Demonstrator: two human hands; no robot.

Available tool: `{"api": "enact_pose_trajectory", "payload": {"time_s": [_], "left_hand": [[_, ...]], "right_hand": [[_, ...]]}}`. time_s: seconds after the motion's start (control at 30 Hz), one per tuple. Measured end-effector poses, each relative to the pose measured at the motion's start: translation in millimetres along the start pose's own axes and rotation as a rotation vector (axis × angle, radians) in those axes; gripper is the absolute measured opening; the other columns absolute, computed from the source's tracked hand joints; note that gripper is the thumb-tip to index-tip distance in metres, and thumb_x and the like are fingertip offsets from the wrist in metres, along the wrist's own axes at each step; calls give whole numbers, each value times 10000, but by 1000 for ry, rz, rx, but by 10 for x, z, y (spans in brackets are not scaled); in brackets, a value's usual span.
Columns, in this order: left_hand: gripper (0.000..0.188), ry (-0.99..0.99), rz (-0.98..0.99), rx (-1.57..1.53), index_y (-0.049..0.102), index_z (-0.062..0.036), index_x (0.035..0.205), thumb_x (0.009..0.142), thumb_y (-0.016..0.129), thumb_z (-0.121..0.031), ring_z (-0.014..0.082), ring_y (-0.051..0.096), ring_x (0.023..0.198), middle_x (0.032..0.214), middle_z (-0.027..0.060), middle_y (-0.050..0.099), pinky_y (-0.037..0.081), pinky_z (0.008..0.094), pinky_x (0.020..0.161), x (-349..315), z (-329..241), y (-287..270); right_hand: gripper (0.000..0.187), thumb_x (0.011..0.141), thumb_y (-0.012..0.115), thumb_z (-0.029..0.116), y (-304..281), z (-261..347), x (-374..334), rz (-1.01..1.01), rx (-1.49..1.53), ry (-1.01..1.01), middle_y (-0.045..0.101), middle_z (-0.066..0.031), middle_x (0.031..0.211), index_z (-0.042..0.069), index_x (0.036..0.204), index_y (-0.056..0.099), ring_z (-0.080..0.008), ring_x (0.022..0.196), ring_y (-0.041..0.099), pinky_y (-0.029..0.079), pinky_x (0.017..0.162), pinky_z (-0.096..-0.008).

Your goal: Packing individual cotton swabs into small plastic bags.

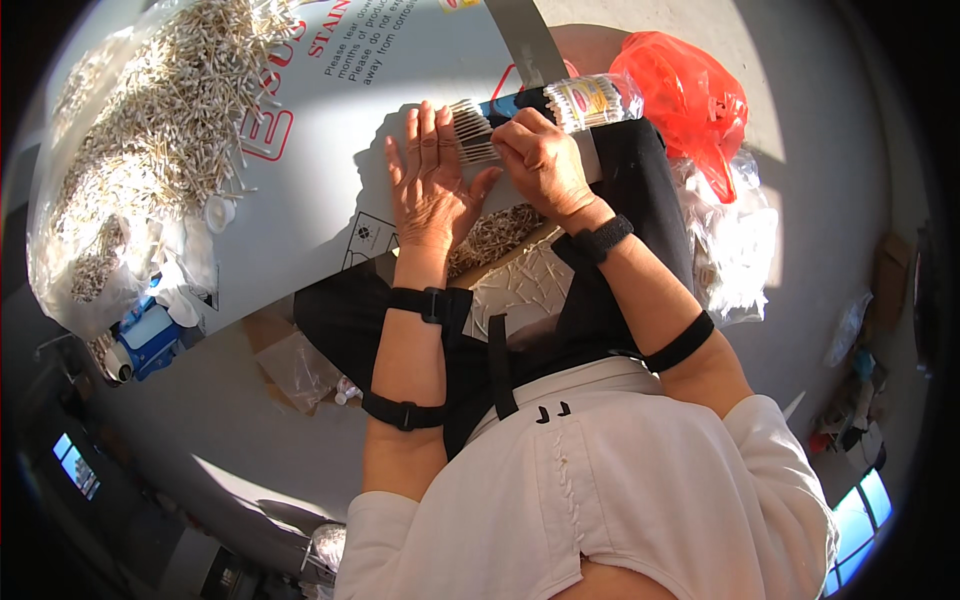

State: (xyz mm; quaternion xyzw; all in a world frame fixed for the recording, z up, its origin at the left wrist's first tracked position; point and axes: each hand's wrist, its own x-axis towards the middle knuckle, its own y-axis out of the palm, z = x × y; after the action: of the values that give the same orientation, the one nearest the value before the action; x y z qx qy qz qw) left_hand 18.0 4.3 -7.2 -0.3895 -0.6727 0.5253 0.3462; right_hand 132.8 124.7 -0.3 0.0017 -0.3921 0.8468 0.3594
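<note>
A row of cotton swabs [472, 131] lies side by side near the edge of the grey tabletop sheet. Against the row's left side rests my left hand [432, 180], flat and palm down, fingers stretched and thumb out toward the swabs. My right hand [541, 163] is at the row's right end with its fingers curled and closed. What its fingertips pinch, if anything, is hidden. Just beyond it lies a clear pack of cotton swabs [584, 103] with a yellow and red label. Loose swabs [497, 240] fill a box below my hands, at my lap.
A big heap of loose cotton swabs [175, 130] spreads over a clear plastic bag at the left of the grey printed sheet [300, 215]. A red plastic bag [690, 95] sits at the right above white plastic bags [735, 230]. A blue and white object [150, 335] stands at the left corner.
</note>
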Motion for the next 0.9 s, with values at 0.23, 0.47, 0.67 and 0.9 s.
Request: {"api": "enact_pose_trajectory", "payload": {"time_s": [0.23, 0.47, 0.67, 0.9], "left_hand": [[937, -4, 7, -1, 203, -51, 1518, 861, 504, -646, 270, 143, 1486, 1592, 121, 194, 130, 552, 1176, -5, 7, 2], [930, 4, -32, -11, 219, -48, 1516, 860, 519, -634, 274, 168, 1481, 1581, 131, 225, 132, 555, 1172, -8, -4, 7], [929, 2, -35, -9, 229, -46, 1512, 856, 529, -631, 273, 175, 1479, 1578, 132, 232, 136, 552, 1171, -13, 5, 7], [932, 0, -30, -26, 225, -50, 1513, 851, 555, -618, 273, 194, 1473, 1573, 133, 244, 142, 551, 1170, -6, 1, 9]], "right_hand": [[80, 834, 642, 103, -12, 49, 54, 1, 49, 71, 594, -81, 826, 93, 903, 680, -304, 755, 637, 531, 653, -398], [152, 831, 649, 70, 19, 9, 99, 8, -23, 29, 615, -83, 842, 80, 978, 686, -294, 742, 642, 518, 640, -371], [70, 852, 639, 130, 27, 32, 99, 11, -42, 36, 593, -70, 814, 109, 898, 687, -287, 784, 640, 528, 666, -393], [74, 846, 641, 137, 15, 40, 89, 41, -33, 36, 598, -77, 821, 104, 897, 682, -294, 791, 642, 527, 674, -397]]}}
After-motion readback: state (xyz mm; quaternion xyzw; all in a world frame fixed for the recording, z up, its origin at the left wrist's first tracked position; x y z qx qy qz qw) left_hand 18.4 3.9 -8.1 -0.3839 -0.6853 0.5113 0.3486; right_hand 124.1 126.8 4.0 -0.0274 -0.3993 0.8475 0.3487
